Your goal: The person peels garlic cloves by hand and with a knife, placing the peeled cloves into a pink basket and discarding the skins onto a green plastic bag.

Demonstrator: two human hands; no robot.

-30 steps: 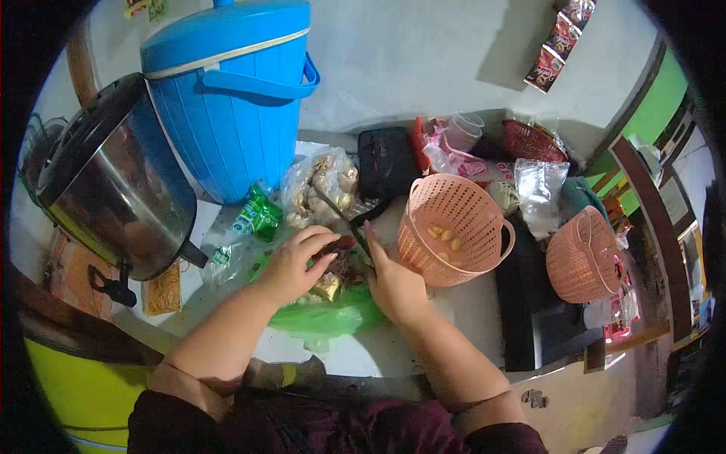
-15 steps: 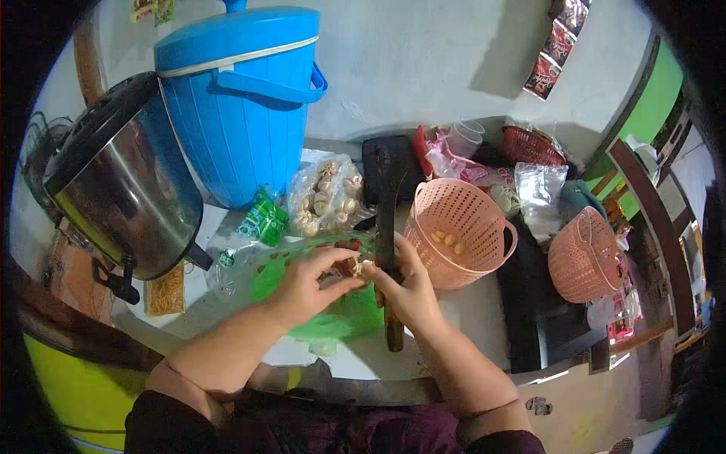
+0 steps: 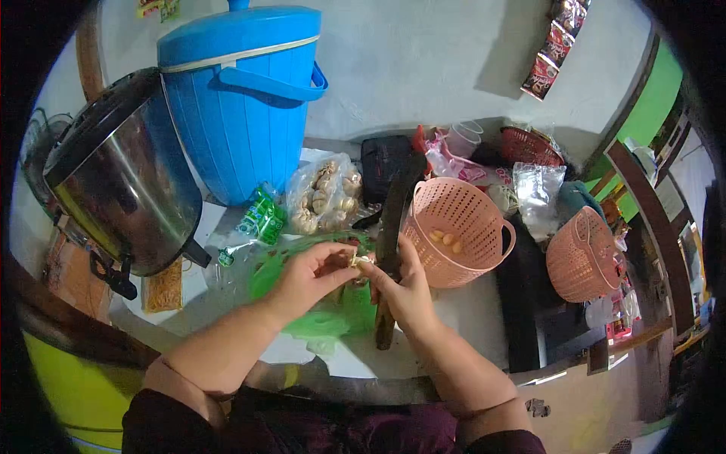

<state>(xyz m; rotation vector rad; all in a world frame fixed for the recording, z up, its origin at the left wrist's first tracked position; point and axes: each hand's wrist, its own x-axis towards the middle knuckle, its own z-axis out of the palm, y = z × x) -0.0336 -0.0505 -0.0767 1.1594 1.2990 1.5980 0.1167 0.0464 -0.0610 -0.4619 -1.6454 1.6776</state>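
My left hand (image 3: 314,271) pinches a small pale garlic clove (image 3: 361,261) between thumb and fingertips. My right hand (image 3: 408,293) is wrapped around a knife (image 3: 396,216), its dark blade pointing up and away and its wooden handle sticking out below the palm. The right thumb meets the clove as well. Beneath both hands lies a green plastic bag (image 3: 333,321) with reddish-brown bits on it. Just right of the knife stands a pink basket (image 3: 473,265) with several peeled cloves (image 3: 448,240) at its bottom. A clear bag of garlic bulbs (image 3: 327,198) sits behind the hands.
A tall blue lidded bucket (image 3: 234,129) and a large steel pot (image 3: 125,181) stand at the left. A green packet (image 3: 262,214) lies by the bucket. To the right is a second pink basket (image 3: 582,257). Dark red basket (image 3: 532,145) and plastic cups (image 3: 463,138) are along the wall.
The knife has tilted, its handle end shifting slightly left and its blade leaning right. Both hands have stayed close together at the clove, with small finger movements.
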